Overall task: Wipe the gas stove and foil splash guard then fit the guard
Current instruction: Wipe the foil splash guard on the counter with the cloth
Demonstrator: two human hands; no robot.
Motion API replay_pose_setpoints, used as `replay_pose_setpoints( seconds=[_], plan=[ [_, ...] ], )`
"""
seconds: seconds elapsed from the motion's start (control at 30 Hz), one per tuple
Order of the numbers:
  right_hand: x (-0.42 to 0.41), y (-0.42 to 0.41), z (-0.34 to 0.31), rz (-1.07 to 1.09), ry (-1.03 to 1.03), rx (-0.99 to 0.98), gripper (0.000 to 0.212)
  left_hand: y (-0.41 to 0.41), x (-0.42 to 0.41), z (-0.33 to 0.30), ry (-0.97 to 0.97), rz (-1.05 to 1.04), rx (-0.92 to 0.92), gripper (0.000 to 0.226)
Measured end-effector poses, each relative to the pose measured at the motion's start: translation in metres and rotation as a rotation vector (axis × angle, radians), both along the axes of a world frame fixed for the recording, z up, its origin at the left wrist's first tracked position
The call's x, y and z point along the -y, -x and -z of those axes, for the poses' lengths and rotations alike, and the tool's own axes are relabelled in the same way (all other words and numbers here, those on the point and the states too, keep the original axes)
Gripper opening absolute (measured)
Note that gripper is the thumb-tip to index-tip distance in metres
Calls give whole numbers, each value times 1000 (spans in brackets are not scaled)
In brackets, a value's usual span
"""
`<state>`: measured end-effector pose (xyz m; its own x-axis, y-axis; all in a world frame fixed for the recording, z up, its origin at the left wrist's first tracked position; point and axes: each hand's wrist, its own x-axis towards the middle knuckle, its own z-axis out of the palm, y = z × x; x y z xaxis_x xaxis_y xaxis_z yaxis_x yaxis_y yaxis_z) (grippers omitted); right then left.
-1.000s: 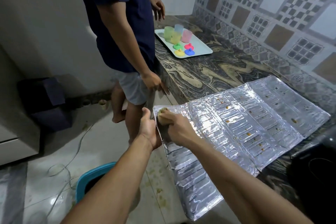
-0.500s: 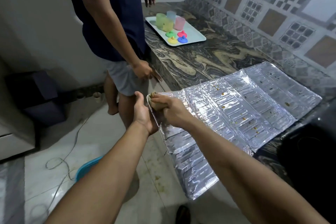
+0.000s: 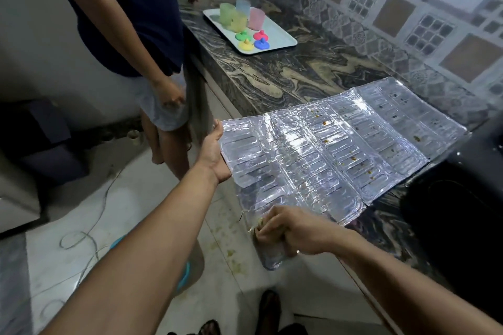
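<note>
Gripped at its overhanging end by the left hand (image 3: 215,153), thumb on top and fingers hidden beneath, the foil splash guard (image 3: 326,155) is held roughly level; the far part lies flat on the marbled surface (image 3: 285,76) near its front edge, reaching back almost to the tiled wall, while the near part projects past that edge over the floor. The right hand (image 3: 288,231) is curled round a small yellowish wiping pad (image 3: 260,223), pressed against the guard's near corner. Brown-orange spots are noted on the panels toward the wall side; the panels nearer the hands look cleaner. Step in hand, judged: wiping of the guard, part done. The gas stove (image 3: 462,198) is seen only as a dark shape at the right edge of the surface; its state cannot be told. Next move, judged: the pad is to be carried to the spotted panels, with the thin foil supported so it is not creased. A second person (image 3: 130,22) stands at the front edge; a tray (image 3: 280,35) of coloured cups sits farther along.
</note>
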<state>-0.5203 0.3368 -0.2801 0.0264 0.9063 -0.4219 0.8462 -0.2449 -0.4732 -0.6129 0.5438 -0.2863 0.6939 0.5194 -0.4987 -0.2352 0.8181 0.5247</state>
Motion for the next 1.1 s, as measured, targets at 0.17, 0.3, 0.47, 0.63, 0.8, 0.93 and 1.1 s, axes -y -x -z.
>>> replay_pose_setpoints(
  seconds=[0.17,0.3,0.47,0.63,0.8,0.93,1.1],
  plan=[
    [-60,-26,-30,426,-390,-114,33,-1,1,5,-17,28,-38,58],
    [-115,-20,-25,442,-486,-247,28,-3,4,7,12,50,-12,51],
    [-146,-43,8,383,-383,-33,33,-7,2,11,32,9,-24,47],
    [-161,-74,15,496,-343,16,22,-4,8,18,50,-2,-75,39],
    [-169,-60,2,490,-392,-64,29,0,-1,19,59,-12,-88,38],
    [-165,-71,7,370,-374,76,23,2,-5,17,50,-20,-106,39],
    [-153,-101,12,347,-303,436,24,4,-8,17,56,-3,-131,47]
  ],
)
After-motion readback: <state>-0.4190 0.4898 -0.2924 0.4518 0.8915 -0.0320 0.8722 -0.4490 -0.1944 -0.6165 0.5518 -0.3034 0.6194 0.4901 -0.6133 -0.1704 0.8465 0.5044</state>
